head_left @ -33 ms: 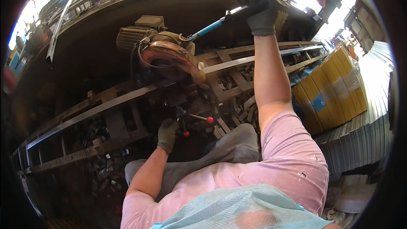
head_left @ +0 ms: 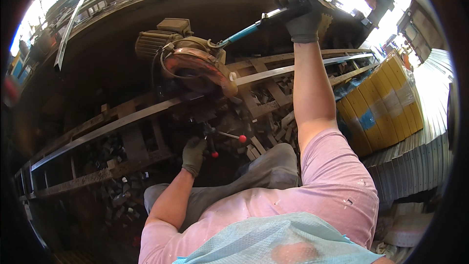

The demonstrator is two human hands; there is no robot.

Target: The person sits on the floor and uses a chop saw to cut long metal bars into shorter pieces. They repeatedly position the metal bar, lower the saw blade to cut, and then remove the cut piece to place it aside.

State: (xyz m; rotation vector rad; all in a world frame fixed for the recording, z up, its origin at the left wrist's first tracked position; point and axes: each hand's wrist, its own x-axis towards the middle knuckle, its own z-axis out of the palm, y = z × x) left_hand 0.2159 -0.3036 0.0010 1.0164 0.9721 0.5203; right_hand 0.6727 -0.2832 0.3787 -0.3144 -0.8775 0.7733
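My right hand [head_left: 304, 22], in a dark glove, is wrapped round the black grip of a blue pull handle [head_left: 242, 34]. This handle runs down to a cut-off saw [head_left: 193, 66] with a ribbed motor and a rusty reddish guard. Under the guard lies a long pale metal bar [head_left: 105, 129], crossing the bench from left to right. My left hand [head_left: 194, 156], in a greenish glove, is closed at a spoked clamp handle [head_left: 211, 134] with red ball knobs. Its fingertips are partly hidden, but it appears to grip one spoke. The blade's contact with the bar is hidden.
Short metal offcuts [head_left: 122, 190] are heaped below the bench frame [head_left: 73, 184]. A taped yellow bundle [head_left: 383, 100] stands at the right, beside stacked metal profiles [head_left: 415, 166]. More long stock [head_left: 71, 34] lies at the far left. My knees are close under the bench.
The pull handle and my right hand have shifted down very slightly. My left hand stays at the clamp handle.
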